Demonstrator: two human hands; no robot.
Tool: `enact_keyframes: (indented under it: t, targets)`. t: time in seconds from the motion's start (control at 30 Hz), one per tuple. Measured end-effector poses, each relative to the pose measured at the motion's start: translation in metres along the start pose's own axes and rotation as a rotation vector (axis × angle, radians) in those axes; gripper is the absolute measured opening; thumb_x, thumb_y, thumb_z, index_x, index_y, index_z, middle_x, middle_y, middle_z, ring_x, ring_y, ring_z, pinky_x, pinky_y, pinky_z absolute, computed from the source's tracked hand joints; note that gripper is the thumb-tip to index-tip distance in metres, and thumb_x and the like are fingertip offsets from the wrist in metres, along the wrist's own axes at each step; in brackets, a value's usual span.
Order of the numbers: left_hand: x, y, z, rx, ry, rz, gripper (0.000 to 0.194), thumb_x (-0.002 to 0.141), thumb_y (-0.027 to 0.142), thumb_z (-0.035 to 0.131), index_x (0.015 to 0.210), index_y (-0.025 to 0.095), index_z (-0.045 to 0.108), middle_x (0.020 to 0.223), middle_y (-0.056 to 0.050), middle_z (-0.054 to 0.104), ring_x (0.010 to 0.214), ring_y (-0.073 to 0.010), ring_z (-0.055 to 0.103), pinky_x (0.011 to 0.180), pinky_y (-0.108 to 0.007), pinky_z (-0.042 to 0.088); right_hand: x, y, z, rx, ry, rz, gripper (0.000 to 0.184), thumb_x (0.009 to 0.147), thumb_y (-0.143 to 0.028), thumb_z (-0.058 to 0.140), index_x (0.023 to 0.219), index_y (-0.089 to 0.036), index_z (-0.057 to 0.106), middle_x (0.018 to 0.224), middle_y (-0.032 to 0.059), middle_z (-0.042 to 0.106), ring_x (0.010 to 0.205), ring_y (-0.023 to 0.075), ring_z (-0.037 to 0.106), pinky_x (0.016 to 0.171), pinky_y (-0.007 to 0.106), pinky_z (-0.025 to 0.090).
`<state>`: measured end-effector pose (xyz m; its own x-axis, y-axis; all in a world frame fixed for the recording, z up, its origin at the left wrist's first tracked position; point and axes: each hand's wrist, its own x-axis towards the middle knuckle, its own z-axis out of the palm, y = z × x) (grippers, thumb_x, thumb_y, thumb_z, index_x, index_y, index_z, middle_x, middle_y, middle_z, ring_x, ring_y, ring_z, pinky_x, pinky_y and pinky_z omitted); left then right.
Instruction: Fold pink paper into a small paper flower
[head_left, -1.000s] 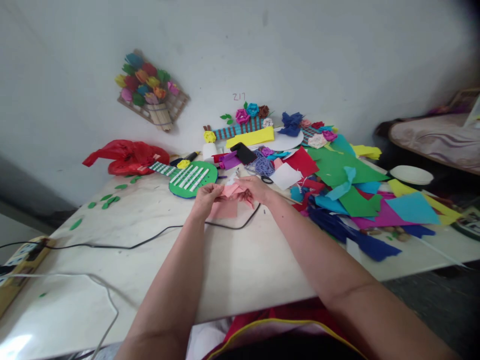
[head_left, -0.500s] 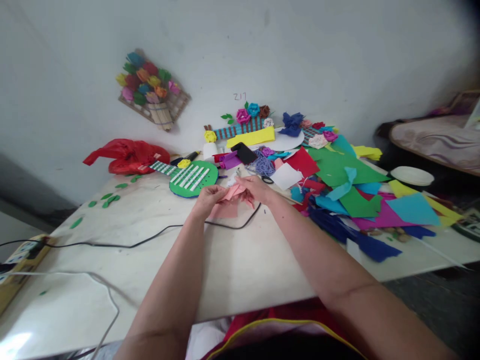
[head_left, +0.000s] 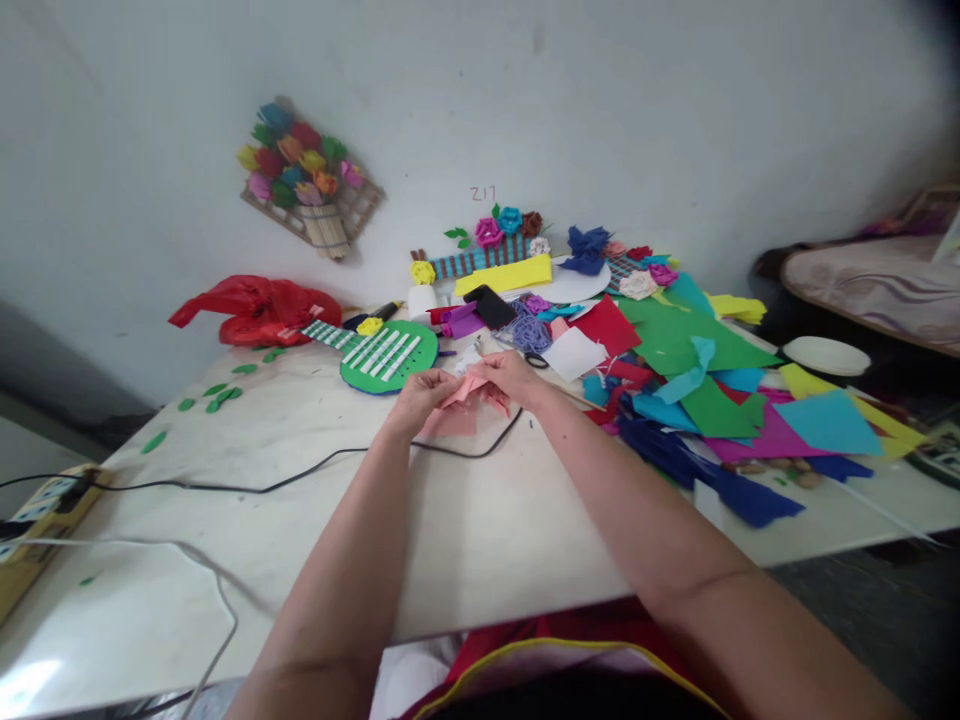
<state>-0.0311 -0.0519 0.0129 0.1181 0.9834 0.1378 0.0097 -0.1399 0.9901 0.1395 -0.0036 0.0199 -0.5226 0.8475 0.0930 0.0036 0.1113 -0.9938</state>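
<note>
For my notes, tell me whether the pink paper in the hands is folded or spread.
Folded: the pink paper shows creases and overlapping parts, gathered between the left hand and right hand.

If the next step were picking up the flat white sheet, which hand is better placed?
Probably the right hand: the white sheet lies on its side, while the left hand is farther off. Both hold the pink paper, so the right would first need to let go.

From here I see a tulip bouquet [head_left: 300, 175] on the wall [head_left: 637, 110] and a power strip [head_left: 52, 520] at left.
</note>
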Motion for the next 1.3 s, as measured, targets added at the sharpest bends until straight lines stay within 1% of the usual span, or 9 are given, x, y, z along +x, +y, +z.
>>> enact_keyframes:
  t: [0.2,0.3,0.47,0.6,0.7,0.8,0.93,1.13,1.3]
  targets:
    - [0.0002,-0.0024,0.0008,-0.015,0.014,-0.013,0.03,0.064,0.039,0.071,0.067,0.014,0.057,0.053,-0.001,0.063,0.047,-0.0125,0.059,0.047,-0.021,0.045,0.0029,0.0014,0.0026,0.037,0.088,-0.04,0.019,0.066,-0.027,0.067,0.059,-0.014,0.056,0.049,0.0012,0.06,0.036,0.0087,0.049,0.03,0.017,0.034]
    - [0.0008,-0.0036,-0.0009,-0.031,0.036,-0.021,0.03,0.063,0.038,0.073,0.068,0.013,0.058,0.058,-0.002,0.065,0.049,-0.0116,0.06,0.048,-0.02,0.045,0.003,0.0027,0.0015,0.082,0.084,-0.064,0.019,0.068,-0.028,0.066,0.061,-0.014,0.056,0.052,0.002,0.062,0.037,0.0077,0.05,0.034,0.016,0.038]
    - [0.0011,-0.0024,-0.0011,-0.024,0.055,0.009,0.03,0.06,0.038,0.075,0.068,0.013,0.06,0.059,-0.002,0.065,0.047,-0.0105,0.058,0.049,-0.021,0.045,0.0001,0.0026,0.0008,0.091,0.013,-0.037,0.021,0.064,-0.03,0.069,0.064,-0.013,0.058,0.052,0.0023,0.062,0.034,0.0068,0.046,0.028,0.016,0.032]
    - [0.0013,-0.0026,0.0002,-0.029,0.097,0.023,0.031,0.058,0.037,0.076,0.068,0.012,0.061,0.058,-0.002,0.064,0.048,-0.0111,0.057,0.05,-0.023,0.046,-0.0003,0.0019,0.0024,0.128,0.037,-0.035,0.019,0.06,-0.024,0.071,0.062,-0.013,0.056,0.051,0.0015,0.061,0.038,0.0067,0.049,0.031,0.015,0.036]
    - [0.0018,-0.0036,0.0,-0.065,0.125,0.019,0.034,0.055,0.038,0.078,0.072,0.013,0.062,0.059,-0.002,0.065,0.051,-0.012,0.059,0.053,-0.024,0.047,-0.0018,-0.0002,0.003,0.147,0.031,-0.022,0.02,0.061,-0.026,0.07,0.062,-0.014,0.054,0.051,0.0008,0.062,0.035,0.0064,0.047,0.028,0.015,0.033]
    - [0.0019,-0.0036,0.0001,-0.077,0.118,0.005,0.035,0.052,0.038,0.079,0.071,0.013,0.063,0.06,-0.002,0.065,0.051,-0.0122,0.059,0.054,-0.024,0.047,-0.0045,-0.0027,0.0025,0.125,-0.005,-0.008,0.021,0.061,-0.029,0.071,0.065,-0.014,0.056,0.049,-0.0006,0.06,0.031,0.0063,0.044,0.024,0.016,0.03]
    - [0.0017,-0.0032,0.0016,-0.085,0.11,0.005,0.035,0.051,0.036,0.079,0.07,0.012,0.062,0.059,-0.003,0.065,0.05,-0.0124,0.059,0.053,-0.024,0.048,-0.0042,-0.0021,0.0016,0.128,-0.033,0.016,0.024,0.059,-0.03,0.073,0.07,-0.012,0.06,0.047,-0.0009,0.059,0.029,0.0072,0.043,0.024,0.018,0.029]
    - [0.0014,-0.0036,0.0015,-0.187,0.107,0.018,0.033,0.057,0.031,0.077,0.079,0.012,0.063,0.062,-0.002,0.066,0.056,-0.0135,0.063,0.06,-0.025,0.05,0.0027,0.0036,0.0016,0.229,0.044,-0.006,0.023,0.053,-0.023,0.077,0.066,-0.011,0.062,0.048,0.0009,0.06,0.038,0.0078,0.05,0.035,0.017,0.038]
    - [0.0015,-0.0028,0.0002,-0.265,0.097,0.03,0.032,0.056,0.029,0.076,0.079,0.012,0.063,0.064,-0.001,0.066,0.056,-0.013,0.064,0.062,-0.026,0.052,0.0011,0.0003,0.0018,0.298,0.0,0.002,0.027,0.055,-0.024,0.076,0.075,-0.009,0.067,0.052,0.0027,0.062,0.04,0.0072,0.05,0.036,0.017,0.039]
